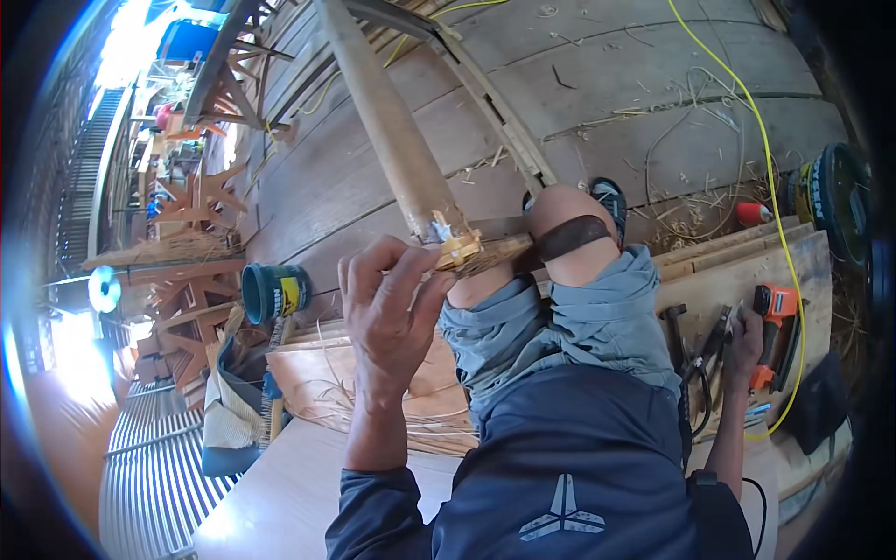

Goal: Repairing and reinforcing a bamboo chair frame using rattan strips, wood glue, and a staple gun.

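In the head view, my left hand (pixel 397 299) is closed, with thumb and fingers pinching pale yellow rattan strips (pixel 455 248) wrapped at the near end of a long tan pole (pixel 387 121). That end lies by my left knee, where a short wooden piece (pixel 509 250) also sits. Over to the right, my right hand (pixel 744 343) is closed on a pair of pliers (pixel 717 338) lying on the boards; its fingertips are partly hidden. Just beyond that hand is an orange and black power tool (pixel 773 327). A dark hammer-like tool (pixel 674 322) lies nearer my leg.
A yellow hose (pixel 767 149) curves down the right side. Green buckets stand at left (pixel 271 292) and far right (pixel 840 201). Stacked boards (pixel 803 271) flank my legs. Wood shavings and loose strips litter the plank floor (pixel 597 84). Wooden frames (pixel 201 196) stand at far left.
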`<act>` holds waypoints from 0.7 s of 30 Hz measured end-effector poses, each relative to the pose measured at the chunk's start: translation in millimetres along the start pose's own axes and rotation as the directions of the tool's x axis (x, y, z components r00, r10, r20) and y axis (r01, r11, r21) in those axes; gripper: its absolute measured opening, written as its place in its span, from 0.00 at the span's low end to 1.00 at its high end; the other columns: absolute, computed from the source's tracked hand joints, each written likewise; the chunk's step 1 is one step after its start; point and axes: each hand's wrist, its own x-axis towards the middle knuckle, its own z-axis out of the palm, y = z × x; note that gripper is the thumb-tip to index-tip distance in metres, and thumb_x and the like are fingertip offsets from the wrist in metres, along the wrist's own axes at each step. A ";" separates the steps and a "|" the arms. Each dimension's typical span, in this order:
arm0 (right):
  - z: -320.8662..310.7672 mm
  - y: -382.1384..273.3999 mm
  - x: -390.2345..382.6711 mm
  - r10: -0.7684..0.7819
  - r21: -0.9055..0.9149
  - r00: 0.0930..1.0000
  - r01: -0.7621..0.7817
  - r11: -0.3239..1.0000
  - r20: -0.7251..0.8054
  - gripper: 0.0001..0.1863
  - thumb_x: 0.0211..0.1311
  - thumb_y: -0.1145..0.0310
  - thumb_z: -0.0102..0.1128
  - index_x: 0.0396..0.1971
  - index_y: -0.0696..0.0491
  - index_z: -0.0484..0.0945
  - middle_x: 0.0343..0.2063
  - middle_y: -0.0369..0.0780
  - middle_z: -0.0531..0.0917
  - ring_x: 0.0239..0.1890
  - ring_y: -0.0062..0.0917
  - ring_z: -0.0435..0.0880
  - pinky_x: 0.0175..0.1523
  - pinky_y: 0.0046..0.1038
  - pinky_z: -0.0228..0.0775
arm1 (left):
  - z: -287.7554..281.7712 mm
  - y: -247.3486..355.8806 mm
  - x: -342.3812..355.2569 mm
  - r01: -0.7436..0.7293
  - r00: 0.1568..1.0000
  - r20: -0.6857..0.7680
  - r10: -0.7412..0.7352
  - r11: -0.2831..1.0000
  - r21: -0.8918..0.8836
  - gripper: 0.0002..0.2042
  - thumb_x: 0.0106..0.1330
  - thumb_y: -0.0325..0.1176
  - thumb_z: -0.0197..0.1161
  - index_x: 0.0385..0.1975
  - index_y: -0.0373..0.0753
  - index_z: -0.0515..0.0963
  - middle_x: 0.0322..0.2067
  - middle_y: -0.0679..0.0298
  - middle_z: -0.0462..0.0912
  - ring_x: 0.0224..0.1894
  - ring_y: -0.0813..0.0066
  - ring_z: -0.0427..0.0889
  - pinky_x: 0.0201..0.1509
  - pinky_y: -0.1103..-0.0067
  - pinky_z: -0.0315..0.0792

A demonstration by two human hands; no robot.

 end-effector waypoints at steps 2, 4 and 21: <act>10.2 -52.1 21.9 0.263 0.360 0.965 -0.245 0.900 0.000 0.09 0.60 0.75 0.50 0.40 0.58 0.73 0.31 0.34 0.75 0.31 0.19 0.72 0.39 0.20 0.64 | 0.4 -1.7 1.6 -0.030 0.999 0.027 0.029 0.999 0.038 0.17 0.42 0.24 0.70 0.35 0.44 0.79 0.34 0.67 0.74 0.36 0.67 0.70 0.41 0.73 0.65; 3.0 -128.3 52.3 0.582 0.661 0.773 -0.577 0.480 0.253 0.13 0.65 0.67 0.47 0.45 0.55 0.73 0.27 0.34 0.74 0.25 0.13 0.71 0.30 0.15 0.64 | 1.8 -3.3 4.0 -0.092 0.996 0.024 0.090 0.993 0.073 0.16 0.43 0.24 0.70 0.34 0.44 0.79 0.34 0.67 0.73 0.36 0.67 0.70 0.41 0.73 0.65; 9.4 -357.8 93.3 -0.622 0.673 0.603 0.182 0.717 0.500 0.10 0.65 0.67 0.47 0.32 0.59 0.71 0.18 0.47 0.73 0.23 0.43 0.73 0.29 0.35 0.64 | -9.6 8.9 6.0 -0.208 0.975 0.135 0.177 0.939 0.273 0.15 0.46 0.28 0.68 0.36 0.44 0.77 0.35 0.69 0.72 0.39 0.70 0.71 0.41 0.73 0.63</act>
